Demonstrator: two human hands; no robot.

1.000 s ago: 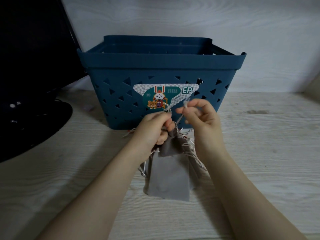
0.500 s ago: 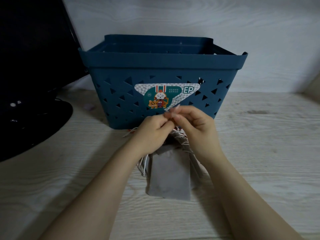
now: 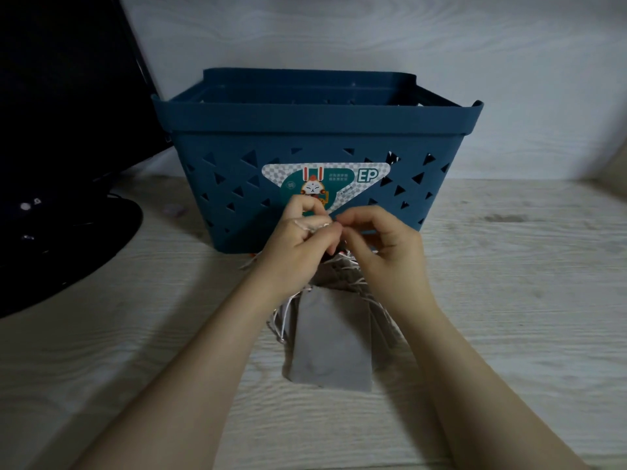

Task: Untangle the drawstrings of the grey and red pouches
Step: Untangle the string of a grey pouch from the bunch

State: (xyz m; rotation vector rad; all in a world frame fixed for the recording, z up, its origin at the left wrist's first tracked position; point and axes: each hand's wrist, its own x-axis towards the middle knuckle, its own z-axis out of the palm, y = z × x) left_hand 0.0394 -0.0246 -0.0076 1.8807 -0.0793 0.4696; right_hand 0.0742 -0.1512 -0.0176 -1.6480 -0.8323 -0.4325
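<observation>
**Where everything sits**

A basket [image 3: 319, 184] stands on the bench [image 3: 509, 317], against the wall [image 3: 373, 35] behind it. A pouch [image 3: 330, 347] lies on the bench just before the basket. Both hands meet above the pouch's far end, left hand [image 3: 295, 249] beside right hand [image 3: 383, 247]. A monitor [image 3: 61, 96] stands left of the basket.

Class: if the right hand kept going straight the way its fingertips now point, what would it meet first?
The right hand points left, toward the left hand. It would meet the left hand's fingers and the drawstrings pinched there almost at once; depth is unclear.
</observation>
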